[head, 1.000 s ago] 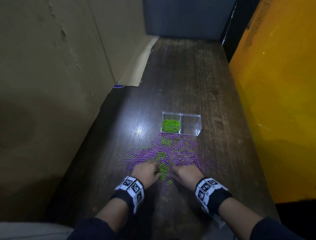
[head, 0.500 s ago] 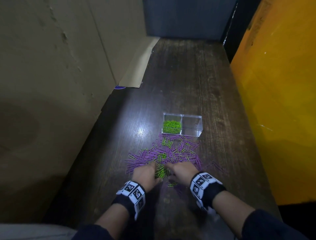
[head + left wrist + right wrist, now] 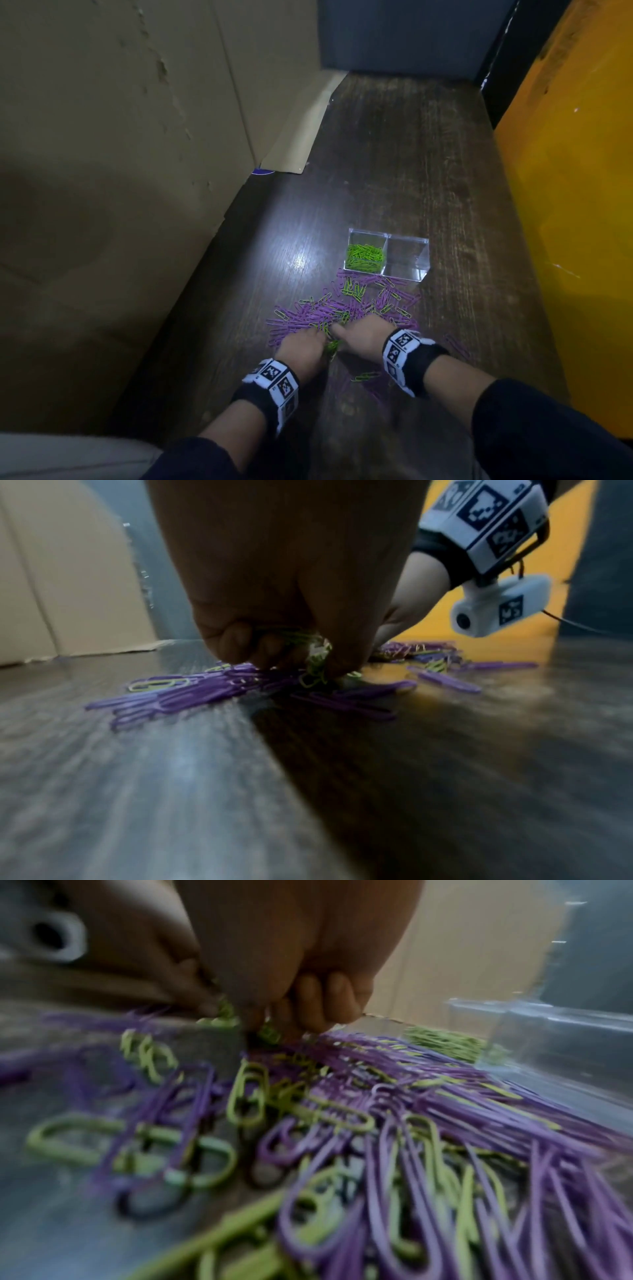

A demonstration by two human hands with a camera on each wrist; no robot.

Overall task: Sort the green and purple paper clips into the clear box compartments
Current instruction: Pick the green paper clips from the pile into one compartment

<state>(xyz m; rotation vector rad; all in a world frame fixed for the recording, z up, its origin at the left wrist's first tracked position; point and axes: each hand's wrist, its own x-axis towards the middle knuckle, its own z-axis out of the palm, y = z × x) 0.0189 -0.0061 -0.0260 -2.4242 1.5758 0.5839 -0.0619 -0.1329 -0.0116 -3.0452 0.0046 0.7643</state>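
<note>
One handful of green paper clips (image 3: 313, 656), gripped in left hand (image 3: 301, 347); right hand (image 3: 363, 337) pinches another green clip (image 3: 268, 1034), apparently for the clear box (image 3: 407, 255).

Both hands are down on the dark wooden table (image 3: 394, 154), knuckles up, at the near edge of a scattered pile of purple paper clips (image 3: 308, 317) mixed with green paper clips (image 3: 352, 289). The left hand (image 3: 301, 353) and right hand (image 3: 363, 337) sit close together, a small bunch of green clips showing between them. Just beyond the pile stands the clear box (image 3: 407, 270): its left compartment holds green clips, its right looks bare. Cardboard (image 3: 120, 154) walls the left side, a yellow panel (image 3: 575, 205) the right.
</note>
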